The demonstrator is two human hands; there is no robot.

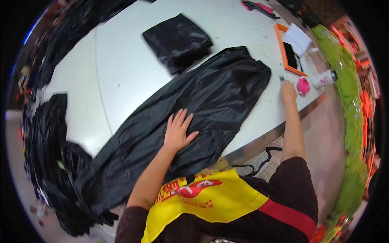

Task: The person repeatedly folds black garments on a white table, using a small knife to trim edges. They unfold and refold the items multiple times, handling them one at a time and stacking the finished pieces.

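yellow apron bib [202, 198] with red print sits closest, just below the desk [121, 69] edge. left hand [178, 129] lies flat, fingers spread, grip open, pressing the long black garment [194, 109] spread slantwise across the desk. right hand [288, 91] reaches to the desk's right edge; whether its grip is closed on something small i cannot tell. it is just beside a pink object [303, 86] and a white spray can [324, 77] lying on its side. this looks like the smoothing step; the next move likely calls for both hands on the fabric. a folded black piece [177, 40] lies well apart, farther up. an orange-rimmed tray [282, 48] holds white paper [298, 38] near the right corner.
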